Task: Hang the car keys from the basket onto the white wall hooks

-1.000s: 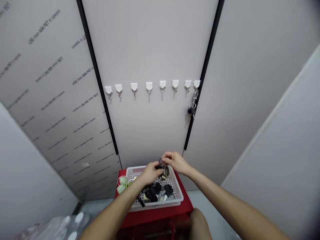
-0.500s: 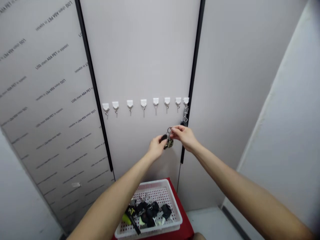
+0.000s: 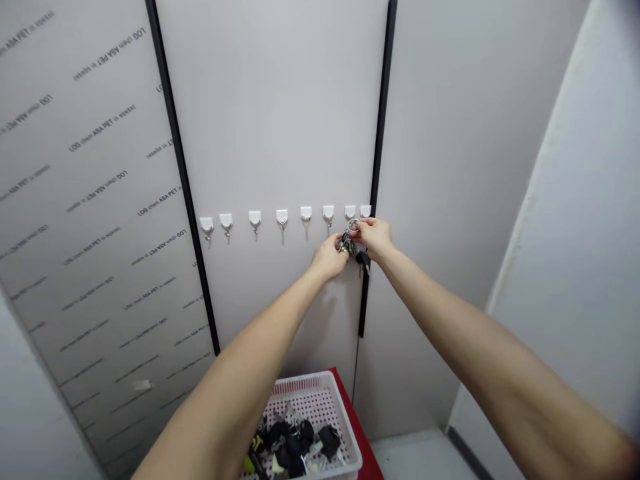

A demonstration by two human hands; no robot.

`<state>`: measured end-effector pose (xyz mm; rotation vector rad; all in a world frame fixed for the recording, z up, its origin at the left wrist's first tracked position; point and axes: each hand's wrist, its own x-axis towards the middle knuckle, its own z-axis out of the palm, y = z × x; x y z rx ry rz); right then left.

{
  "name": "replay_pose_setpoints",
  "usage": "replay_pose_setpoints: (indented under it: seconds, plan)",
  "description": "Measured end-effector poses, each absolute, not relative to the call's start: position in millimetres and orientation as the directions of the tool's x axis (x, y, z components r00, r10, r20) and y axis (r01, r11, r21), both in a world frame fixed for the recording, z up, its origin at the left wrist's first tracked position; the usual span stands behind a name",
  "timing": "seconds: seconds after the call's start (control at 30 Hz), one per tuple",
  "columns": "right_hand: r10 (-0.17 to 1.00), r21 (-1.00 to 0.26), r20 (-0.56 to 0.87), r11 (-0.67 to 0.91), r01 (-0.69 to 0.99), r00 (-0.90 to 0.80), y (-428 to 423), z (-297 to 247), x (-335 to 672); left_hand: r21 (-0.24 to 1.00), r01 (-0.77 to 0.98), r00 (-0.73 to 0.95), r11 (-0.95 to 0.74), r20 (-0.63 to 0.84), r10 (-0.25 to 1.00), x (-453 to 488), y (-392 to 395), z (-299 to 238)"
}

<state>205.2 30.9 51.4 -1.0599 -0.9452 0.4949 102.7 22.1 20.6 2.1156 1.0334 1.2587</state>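
Observation:
A bunch of keys [image 3: 345, 244] on a metal ring is held up between my two hands, close to the wall. My left hand [image 3: 331, 257] is closed around the keys from below. The ring [image 3: 353, 225] is pinched by the fingertips of my right hand [image 3: 376, 237], just in front of the second white hook [image 3: 350, 212] from the right. Whether the ring touches that hook, I cannot tell. Another black key set [image 3: 363, 259] hangs below the rightmost hook [image 3: 365, 211], partly hidden by my right hand.
Several more white hooks [image 3: 282, 217] run leftward in a row, with nothing hung on them. Below, a white perforated basket [image 3: 353, 433] holds many keys [image 3: 295, 440] and stands on a red surface [image 3: 367, 460]. Black vertical strips [image 3: 383, 100] edge the panel.
Both hands have risen toward the hooks with the bunch of keys. The ring is now level with the lower part of the hook row, and the view has shifted slightly.

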Motion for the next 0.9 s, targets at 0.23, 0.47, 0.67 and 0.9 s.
replay_pose_setpoints:
  seconds: [0.23,0.47,0.67,0.9]
  plan:
    - [0.731,-0.911,0.409,0.36,0.201,0.547,42.6,42.7,208.7,0.742,0.398,0.346,-0.539,0.422,0.838,89.5,6.4,10.0]
    - [0.612,-0.595,0.713,0.27,0.757,0.342,1.0,-19.1,197.2,0.751,0.498,0.463,-0.433,0.191,0.865,29.8,-19.5,-96.7]
    - [0.886,-0.426,0.034,0.431,0.795,-0.462,-65.9,-144.8,150.2,0.619,0.718,0.448,-0.319,-0.059,0.892,-15.9,-59.6,-197.5]
    - [0.831,-0.121,-0.126,0.53,0.839,-0.542,-79.5,-205.1,128.0,0.424,0.753,0.545,-0.504,0.029,0.838,-13.0,-83.4,-215.7]
